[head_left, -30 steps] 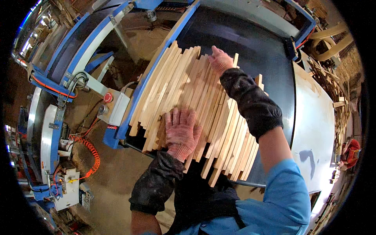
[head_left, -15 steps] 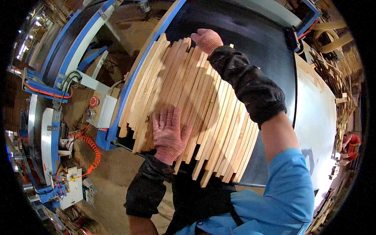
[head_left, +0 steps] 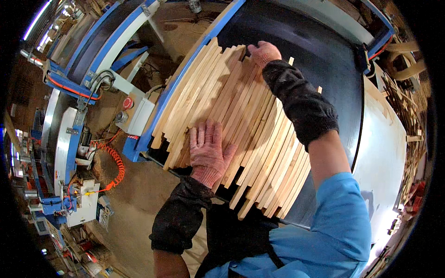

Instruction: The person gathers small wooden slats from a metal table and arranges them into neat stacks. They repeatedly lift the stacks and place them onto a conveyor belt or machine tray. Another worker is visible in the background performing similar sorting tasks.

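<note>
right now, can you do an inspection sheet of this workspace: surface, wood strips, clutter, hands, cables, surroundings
Surface: dark flat bed, partly covered.
Job's things: pale wooden strips, side by side, ends uneven.
Clutter: heaped wood pieces at far right.
Left hand: gloved, flat on the strips.
Right hand: gloved, fingers curled, at the strips' far ends; grip unclear.
Cables: orange coiled hose, left of the bed.
Surroundings: blue-and-white machine frame left; red button; pale panel right.

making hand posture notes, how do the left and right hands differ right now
The left hand lies palm-down with fingers extended; the right hand has fingers curled. The left hand is on the near part of the wooden strips, the right hand at their far ends. Both wear pinkish gloves and black sleeves.
</note>
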`<state>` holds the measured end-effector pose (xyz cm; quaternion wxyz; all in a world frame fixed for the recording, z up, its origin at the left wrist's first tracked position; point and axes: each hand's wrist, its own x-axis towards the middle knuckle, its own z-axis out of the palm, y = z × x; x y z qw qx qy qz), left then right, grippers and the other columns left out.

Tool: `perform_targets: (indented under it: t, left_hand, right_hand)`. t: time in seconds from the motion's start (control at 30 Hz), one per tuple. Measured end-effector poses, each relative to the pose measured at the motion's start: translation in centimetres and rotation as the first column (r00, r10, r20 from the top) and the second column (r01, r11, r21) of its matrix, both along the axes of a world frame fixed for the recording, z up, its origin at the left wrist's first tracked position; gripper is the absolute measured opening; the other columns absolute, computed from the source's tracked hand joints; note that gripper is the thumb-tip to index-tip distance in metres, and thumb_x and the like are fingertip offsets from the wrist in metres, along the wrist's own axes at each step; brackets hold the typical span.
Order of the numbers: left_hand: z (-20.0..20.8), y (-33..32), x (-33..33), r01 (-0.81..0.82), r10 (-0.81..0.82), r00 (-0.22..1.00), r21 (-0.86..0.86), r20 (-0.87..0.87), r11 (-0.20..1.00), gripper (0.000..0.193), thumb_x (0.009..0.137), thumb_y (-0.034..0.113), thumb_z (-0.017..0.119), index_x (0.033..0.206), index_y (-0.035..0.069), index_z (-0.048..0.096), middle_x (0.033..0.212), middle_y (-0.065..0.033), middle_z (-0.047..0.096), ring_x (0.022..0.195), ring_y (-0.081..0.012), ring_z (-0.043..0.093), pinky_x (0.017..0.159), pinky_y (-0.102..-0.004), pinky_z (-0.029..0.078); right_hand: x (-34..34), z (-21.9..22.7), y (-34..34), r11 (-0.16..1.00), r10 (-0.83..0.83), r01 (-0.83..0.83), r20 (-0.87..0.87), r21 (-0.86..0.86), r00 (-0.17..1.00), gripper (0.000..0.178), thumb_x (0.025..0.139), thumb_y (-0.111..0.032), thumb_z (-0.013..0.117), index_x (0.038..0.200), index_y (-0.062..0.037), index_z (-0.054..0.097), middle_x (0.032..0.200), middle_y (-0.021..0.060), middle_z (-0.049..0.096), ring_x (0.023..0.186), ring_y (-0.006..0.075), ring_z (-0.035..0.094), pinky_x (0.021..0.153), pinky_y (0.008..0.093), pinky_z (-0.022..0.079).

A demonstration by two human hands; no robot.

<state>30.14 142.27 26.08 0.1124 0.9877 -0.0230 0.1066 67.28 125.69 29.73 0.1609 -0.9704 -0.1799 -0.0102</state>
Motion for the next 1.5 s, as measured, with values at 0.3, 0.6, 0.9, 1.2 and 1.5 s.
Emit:
perform_targets:
  t: [0.3, 0.6, 0.9, 1.2, 1.5]
  left_hand:
    - [0.4, 0.6, 0.3, -0.092, 0.089, 0.995, -0.092, -0.035, 0.992, 0.073, 0.097, 0.05, 0.072, 0.147, -0.001, 0.059, 0.159, -0.0253, 0.053, 0.154, -0.0447, 0.041, 0.132, -0.0552, 0.022]
    - [5.4, 1.1, 1.2, -0.127, 0.108, 0.992, -0.424, -0.069, 0.897, 0.041, 0.104, 0.042, 0.068, 0.101, 0.001, 0.067, 0.1, -0.0229, 0.066, 0.085, -0.0424, 0.066, 0.075, -0.0529, 0.052]
    - [10.6, 5.2, -1.7, -0.122, -0.258, 0.958, -0.992, -0.126, 0.03, 0.061, 0.107, 0.035, 0.066, 0.157, 0.006, 0.048, 0.098, -0.0104, 0.072, 0.074, -0.0188, 0.07, 0.067, -0.0339, 0.06]
    - [5.5, 3.7, -6.2, -0.258, -0.481, 0.873, -0.913, -0.079, -0.318, 0.045, 0.114, 0.052, 0.053, 0.105, 0.009, 0.065, 0.069, -0.006, 0.063, 0.055, -0.0176, 0.06, 0.056, -0.0359, 0.054]
    - [4.8, -6.4, -11.4, -0.297, -0.506, 0.848, -0.932, -0.156, -0.21, 0.04, 0.115, 0.044, 0.048, 0.12, 0.007, 0.062, 0.075, -0.0054, 0.066, 0.059, -0.017, 0.065, 0.054, -0.0336, 0.06]
  right_hand:
    - [-3.9, 7.5, -1.4, 0.684, 0.042, 0.016, -0.06, 0.729, 0.997, 0.082, 0.101, -0.043, 0.074, 0.16, 0.0054, 0.045, 0.152, 0.0265, 0.062, 0.139, 0.0348, 0.062, 0.115, 0.0379, 0.05]
    - [-20.5, 6.9, -12.8, 0.345, -0.089, 0.072, -0.044, 0.936, 0.995, 0.084, 0.101, -0.024, 0.076, 0.167, 0.0033, 0.032, 0.174, 0.0244, 0.034, 0.16, 0.0323, 0.035, 0.13, 0.0402, 0.03]
    - [-40.4, -3.6, -18.8, 0.682, -0.576, 0.652, -0.306, 0.332, 0.758, 0.057, 0.097, -0.046, 0.071, 0.127, 0.002, 0.067, 0.115, 0.0204, 0.073, 0.105, 0.0349, 0.071, 0.092, 0.0485, 0.054]
    - [-39.5, -9.2, -19.0, 0.655, -0.547, 0.516, -0.124, 0.552, 0.828, 0.05, 0.094, -0.046, 0.076, 0.105, 0.0016, 0.066, 0.087, 0.0187, 0.073, 0.082, 0.0372, 0.07, 0.079, 0.0484, 0.055]
    - [-55.7, 2.5, -11.3, -0.041, -0.185, 0.526, -0.523, 0.85, 0.832, 0.04, 0.109, -0.023, 0.069, 0.145, -0.0052, 0.064, 0.125, 0.0078, 0.075, 0.115, 0.0188, 0.069, 0.101, 0.039, 0.059]
